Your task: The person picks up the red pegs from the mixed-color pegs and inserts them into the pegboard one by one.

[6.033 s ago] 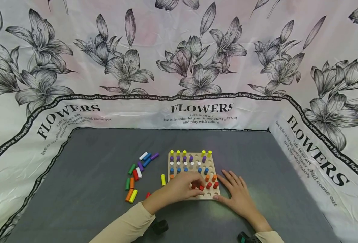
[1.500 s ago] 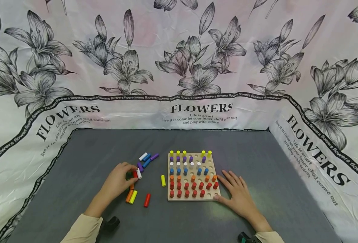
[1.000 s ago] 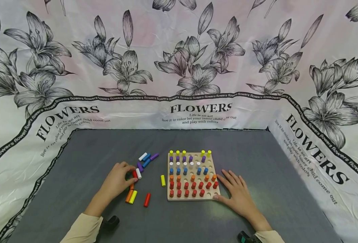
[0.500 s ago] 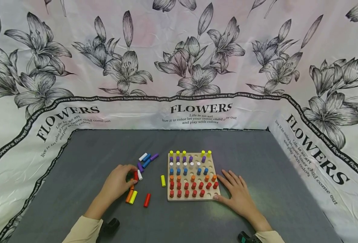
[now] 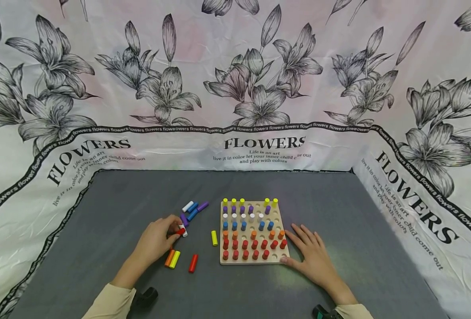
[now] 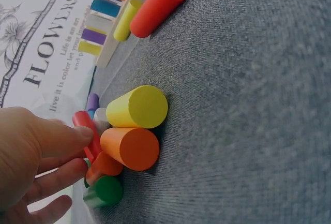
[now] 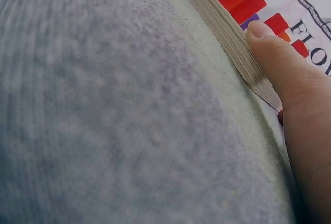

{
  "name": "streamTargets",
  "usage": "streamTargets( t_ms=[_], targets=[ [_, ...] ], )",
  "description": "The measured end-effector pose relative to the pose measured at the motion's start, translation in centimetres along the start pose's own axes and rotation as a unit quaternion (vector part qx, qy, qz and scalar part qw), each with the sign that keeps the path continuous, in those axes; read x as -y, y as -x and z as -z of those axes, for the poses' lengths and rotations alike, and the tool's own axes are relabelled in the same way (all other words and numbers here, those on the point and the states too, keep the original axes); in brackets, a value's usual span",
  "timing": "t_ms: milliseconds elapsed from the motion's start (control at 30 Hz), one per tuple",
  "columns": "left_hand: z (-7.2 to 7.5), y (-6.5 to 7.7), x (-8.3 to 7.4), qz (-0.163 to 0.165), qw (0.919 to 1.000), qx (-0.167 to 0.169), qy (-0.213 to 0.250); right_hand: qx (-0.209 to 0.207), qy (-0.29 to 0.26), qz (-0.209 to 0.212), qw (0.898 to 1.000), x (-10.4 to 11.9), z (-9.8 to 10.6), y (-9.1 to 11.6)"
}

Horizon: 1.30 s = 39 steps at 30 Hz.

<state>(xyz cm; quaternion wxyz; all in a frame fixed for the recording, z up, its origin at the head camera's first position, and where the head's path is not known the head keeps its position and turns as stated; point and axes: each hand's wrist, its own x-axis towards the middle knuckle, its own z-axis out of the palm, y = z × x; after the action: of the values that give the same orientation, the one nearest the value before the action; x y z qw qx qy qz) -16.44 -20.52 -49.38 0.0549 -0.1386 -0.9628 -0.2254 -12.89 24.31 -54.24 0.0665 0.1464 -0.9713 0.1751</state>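
My left hand (image 5: 152,241) pinches a red peg (image 5: 181,231) between thumb and fingers, just over a white peg (image 5: 185,233). In the left wrist view, a green peg (image 6: 103,192) and two orange pegs lie near the fingertips, with a yellow peg (image 6: 139,106) beside them. The wooden pegboard (image 5: 255,261) holds rows of upright yellow, purple, white, blue, orange and red pegs, with some holes bare. Flat beside the board, my right hand (image 5: 314,257) has its fingers spread. Its thumb rests on the board's near right corner, as the right wrist view also shows.
A loose red peg (image 5: 193,263) and a yellow peg (image 5: 214,238) lie between the left hand and the board. Blue pegs (image 5: 192,215), purple pegs (image 5: 202,204) and another white peg (image 5: 187,206) lie farther back. A flower-printed cloth (image 5: 171,148) borders the grey table.
Earlier my left hand placed red pegs in the near row, then went left to the loose pegs. It has picked up a red peg there and tilted it. The right hand has stayed put.
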Motion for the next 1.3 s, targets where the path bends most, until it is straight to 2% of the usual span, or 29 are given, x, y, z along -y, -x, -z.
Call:
streamTargets(
  t_ms=[133,233,367,600,1100,1300],
  targets=[
    [0.0,-0.1,-0.1,-0.003,0.9999,0.016,-0.004,-0.017,0.005,0.009,1.0,-0.1,0.0,-0.1],
    [0.0,-0.1,-0.1,-0.003,0.9996,0.026,-0.012,-0.006,0.004,0.002,1.0,-0.1,0.1,-0.1],
    [0.0,0.0,-0.2,-0.002,0.9996,0.024,-0.012,0.016,-0.001,-0.01,1.0,0.0,0.1,0.1],
    [0.4,-0.1,-0.6,-0.012,0.9998,0.013,0.008,-0.006,0.001,0.003,1.0,0.0,0.0,0.0],
    [0.4,-0.3,-2.9,-0.019,0.9995,0.01,0.024,0.007,0.004,-0.005,1.0,0.1,0.0,0.1],
    [0.4,-0.6,-4.3,-0.018,0.9985,0.023,0.047,-0.002,0.006,-0.001,1.0,0.1,-0.1,0.0]
  ],
)
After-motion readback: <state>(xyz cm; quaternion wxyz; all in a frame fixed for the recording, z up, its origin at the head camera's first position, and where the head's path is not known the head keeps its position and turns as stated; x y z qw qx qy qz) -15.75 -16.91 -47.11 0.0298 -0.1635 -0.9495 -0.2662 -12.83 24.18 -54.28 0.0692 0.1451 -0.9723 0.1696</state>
